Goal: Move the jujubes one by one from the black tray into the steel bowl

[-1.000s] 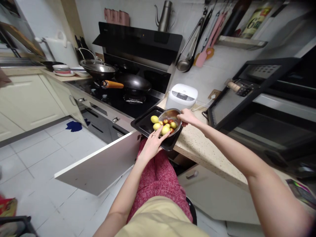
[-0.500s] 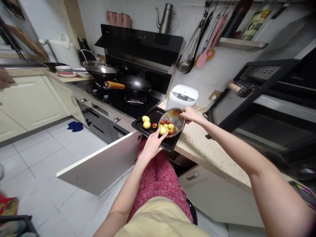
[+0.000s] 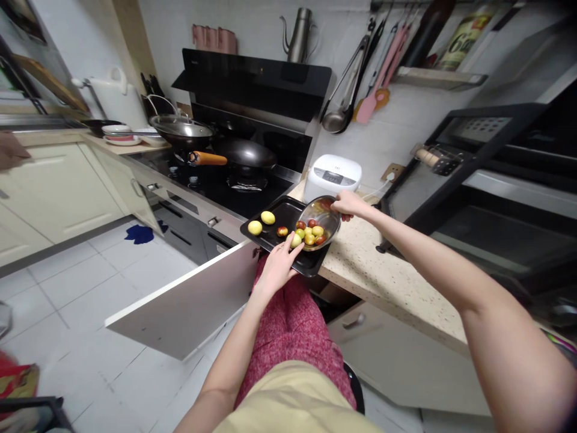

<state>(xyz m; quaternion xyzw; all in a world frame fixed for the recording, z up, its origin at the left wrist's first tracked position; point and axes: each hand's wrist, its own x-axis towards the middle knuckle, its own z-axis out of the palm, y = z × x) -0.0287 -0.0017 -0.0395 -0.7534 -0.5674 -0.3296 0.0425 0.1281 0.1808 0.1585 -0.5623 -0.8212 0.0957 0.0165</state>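
My right hand (image 3: 349, 204) grips the upper right rim of a shiny metal bowl (image 3: 331, 224), closed around its edge. Tilted to the left, the bowl rests low over a black baking tray (image 3: 288, 210). Several small red and yellow-green jujube-like fruits (image 3: 311, 231) are in it. At the bowl's lower left lip, my left hand (image 3: 280, 261) has its fingers around a pale yellow fruit (image 3: 296, 240); its thumb is partly hidden. On the tray's left side lie two larger yellow oval fruits (image 3: 261, 223), and a red fruit (image 3: 282, 231) lies near the bowl.
A white rice cooker (image 3: 332, 177) stands behind the tray on the speckled counter (image 3: 374, 258). To the left is a black stove (image 3: 207, 186) with a lidded wok (image 3: 183, 129) and another pan. An open cabinet door (image 3: 180, 300) juts out at my left. An open-doored oven (image 3: 496, 222) is at right.
The two yellow fruits on the tray have rolled apart, one to the far left. The bowl has shifted slightly right with my right hand, and the fruits in it have moved.
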